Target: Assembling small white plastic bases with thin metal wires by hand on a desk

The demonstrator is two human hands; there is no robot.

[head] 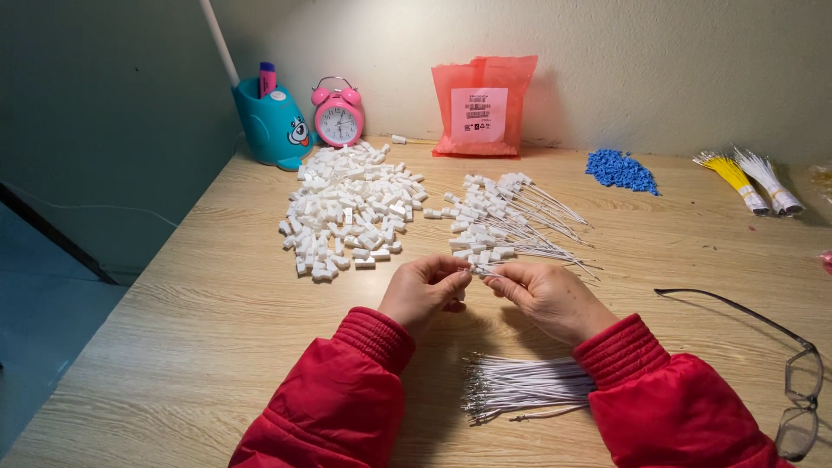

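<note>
Fingertips pinch tight at centre frame: the left hand (422,290) nips a small white connector (461,276), the right hand (546,297) pinches a thin white wire (482,272) to it. Best to keep the wire end straight and square to the opening, I'd say. Below lies the loose wire bundle (529,387); above, the finished pile (503,227) and the white connector heap (351,212).
</note>
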